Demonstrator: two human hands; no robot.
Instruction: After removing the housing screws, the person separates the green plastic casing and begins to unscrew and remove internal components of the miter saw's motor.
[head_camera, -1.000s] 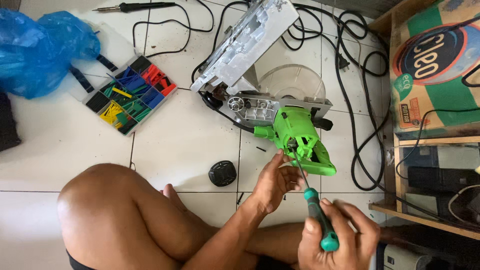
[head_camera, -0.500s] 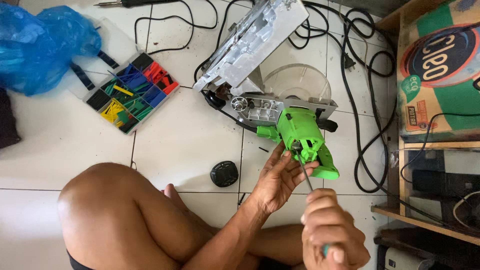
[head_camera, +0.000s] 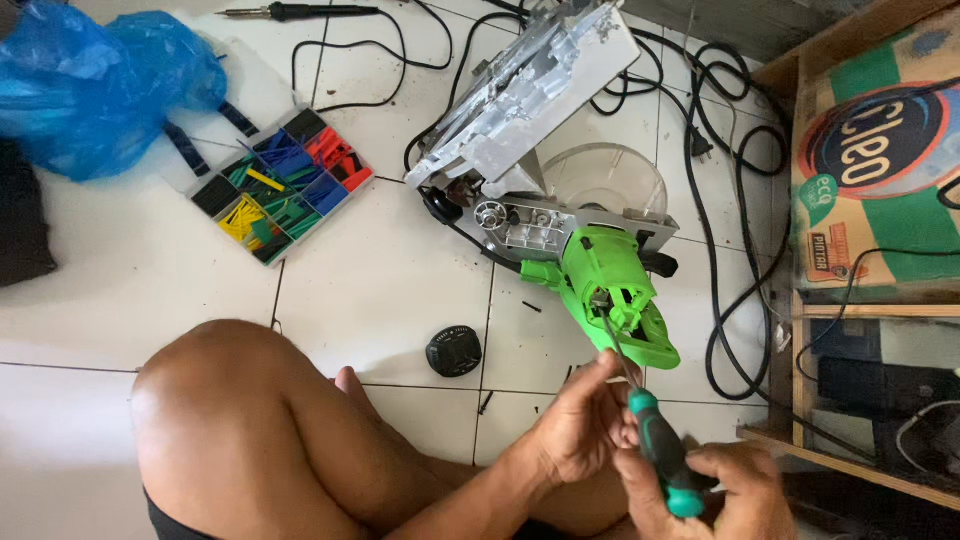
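On the far left of the tiled floor (head_camera: 380, 270) lies a crumpled blue plastic bag (head_camera: 90, 85), and just right of it an open sorting box of coloured sleeve pieces (head_camera: 278, 185); a small black round cap (head_camera: 453, 351) sits nearer, beside the person's bent knee. The step in hand looks like working a fastener inside the green handle housing (head_camera: 615, 290) of a circular saw (head_camera: 545, 170) lying on its side. The left hand (head_camera: 580, 425) curls loosely around the screwdriver's shaft, fingers half closed, steadying it. The right hand (head_camera: 715, 490) is wrapped firmly around the green-and-black screwdriver (head_camera: 655, 450) grip. The tip reaches into the housing's opening, just beyond both hands and slightly farther away. The next move probably calls for keeping the blade seated straight while turning. Black cables (head_camera: 720, 200) loop on the right, beside a wooden shelf (head_camera: 850, 450).
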